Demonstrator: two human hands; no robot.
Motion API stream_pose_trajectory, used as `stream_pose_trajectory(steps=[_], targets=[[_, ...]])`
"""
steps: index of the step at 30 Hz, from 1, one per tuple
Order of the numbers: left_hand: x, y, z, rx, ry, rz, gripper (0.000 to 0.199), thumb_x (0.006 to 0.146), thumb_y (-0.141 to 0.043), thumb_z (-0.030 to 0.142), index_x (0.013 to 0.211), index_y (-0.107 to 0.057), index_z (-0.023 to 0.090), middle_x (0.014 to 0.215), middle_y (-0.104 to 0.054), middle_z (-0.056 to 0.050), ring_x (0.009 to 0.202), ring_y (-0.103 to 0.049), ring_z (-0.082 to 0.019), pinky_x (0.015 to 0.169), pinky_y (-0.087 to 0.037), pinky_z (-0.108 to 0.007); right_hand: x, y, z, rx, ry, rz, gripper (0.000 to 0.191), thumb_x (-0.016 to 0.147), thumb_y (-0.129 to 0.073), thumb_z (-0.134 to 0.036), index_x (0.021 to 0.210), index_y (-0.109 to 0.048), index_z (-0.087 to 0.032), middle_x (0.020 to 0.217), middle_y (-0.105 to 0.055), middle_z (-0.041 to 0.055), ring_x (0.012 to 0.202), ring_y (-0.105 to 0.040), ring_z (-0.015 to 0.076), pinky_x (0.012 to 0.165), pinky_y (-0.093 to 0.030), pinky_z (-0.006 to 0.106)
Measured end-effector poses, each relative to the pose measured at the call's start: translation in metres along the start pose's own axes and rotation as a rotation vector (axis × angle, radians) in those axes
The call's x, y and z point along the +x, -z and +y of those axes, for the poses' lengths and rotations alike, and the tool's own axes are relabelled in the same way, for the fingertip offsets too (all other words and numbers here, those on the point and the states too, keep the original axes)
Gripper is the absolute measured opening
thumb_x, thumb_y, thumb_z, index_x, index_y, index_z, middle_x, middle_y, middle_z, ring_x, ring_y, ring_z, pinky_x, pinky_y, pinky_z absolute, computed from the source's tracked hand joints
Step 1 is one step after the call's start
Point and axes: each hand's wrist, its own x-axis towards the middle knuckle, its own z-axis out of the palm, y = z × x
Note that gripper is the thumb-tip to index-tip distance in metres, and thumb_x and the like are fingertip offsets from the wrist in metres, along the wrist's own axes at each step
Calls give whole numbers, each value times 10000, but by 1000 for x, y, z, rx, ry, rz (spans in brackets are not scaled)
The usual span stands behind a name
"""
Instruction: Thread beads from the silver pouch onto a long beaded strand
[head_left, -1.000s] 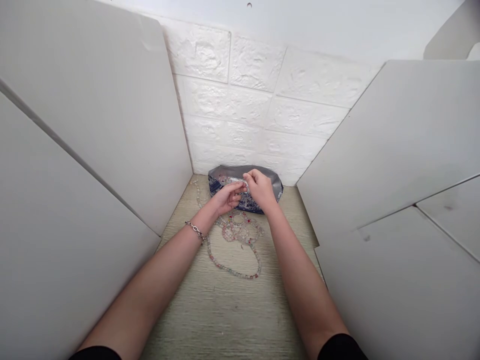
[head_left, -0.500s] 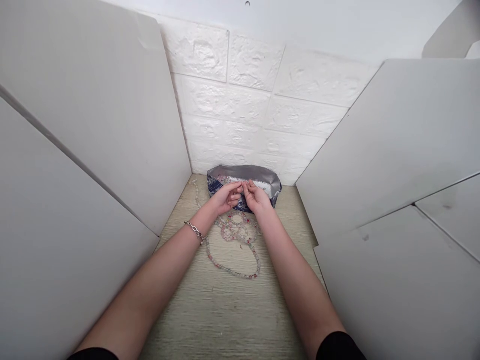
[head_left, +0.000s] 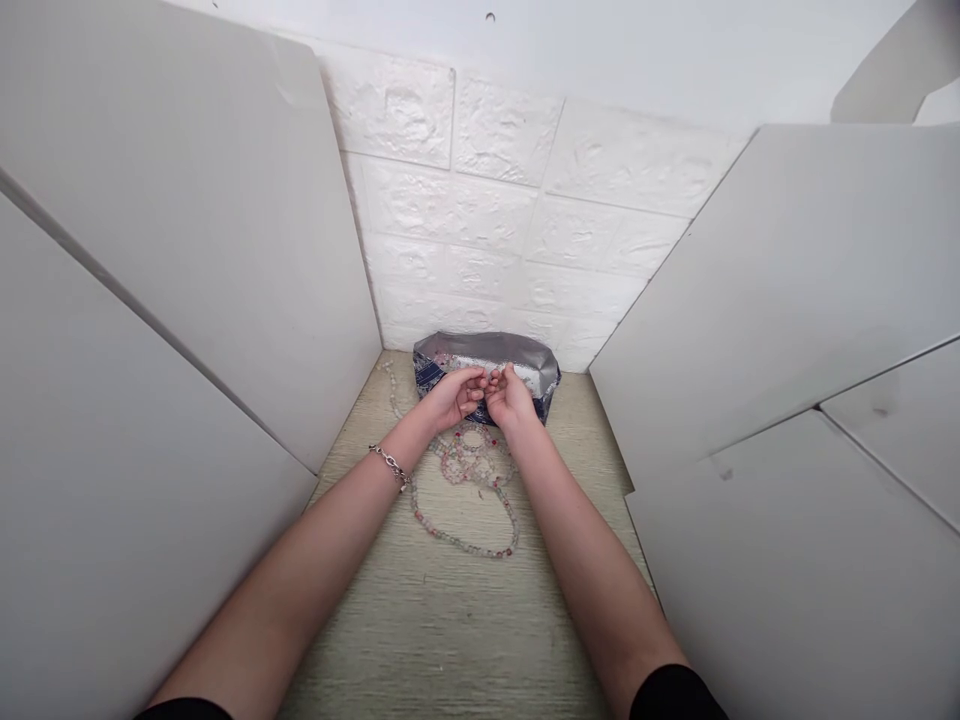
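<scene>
Left hand (head_left: 455, 397) and right hand (head_left: 511, 398) curled, fingertips almost meeting above navy-and-silver pouch (head_left: 487, 350); any pinched item indeterminate; beaded strand (head_left: 469, 548) looped on surface (head_left: 450, 630).

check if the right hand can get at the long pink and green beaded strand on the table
Probably yes: the right hand is close above the long pink-and-green beaded strand, and nothing stands between them; the left hand sits off to one side.

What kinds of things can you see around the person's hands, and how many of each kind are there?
Hands, left hand and right hand: 2
Fabric pouch: 1
Bead strand: 1 (the tangle may hide more)
Chain bracelet: 1
Total: 5
</scene>
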Motion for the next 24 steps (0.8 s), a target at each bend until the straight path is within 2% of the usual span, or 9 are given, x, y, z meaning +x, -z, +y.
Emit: stream_pose_trajectory(steps=[5,8,14,20,24], targets=[[3,2,-1,-3,-19,-1,59,678,-531,165,701,-532,110,586,-516,1,410,-427,-10,283,-223,-105,2,1,-3,64,-77,-13,207,795,-293,-71,658,-416,-164,571,-486,-3,491,-486,55,481,-440,158],[5,3,-3,13,-32,2,70,672,-538,162,714,-538,107,593,-517,-1,414,-423,-7,284,-217,-101,2,2,-3,51,-71,-43,195,775,-305,-38,704,-440,-160,585,-494,-2,494,-488,57,468,-436,156],[5,3,-4,46,-53,-16,110,667,-550,193,740,-543,111,570,-487,15,395,-398,-1,283,-203,-101,1,3,3,-23,-1,-103,193,792,-313,-67,679,-443,-154,549,-486,-13,467,-466,49,474,-426,150],[3,1,-3,166,-56,-6,123,667,-550,248,703,-519,134,408,-235,99,279,-164,8,271,-74,-128,3,6,4,-68,48,-145,219,818,-358,-165,619,-450,-150,526,-481,-25,440,-426,36,426,-368,141],[0,-1,-4,260,-103,24,145,660,-549,278,646,-473,155,400,-212,103,276,-146,0,282,-53,-146,4,8,4,-47,34,-207,153,788,-441,-213,655,-482,-150,477,-435,-52,409,-383,34,387,-312,144]])
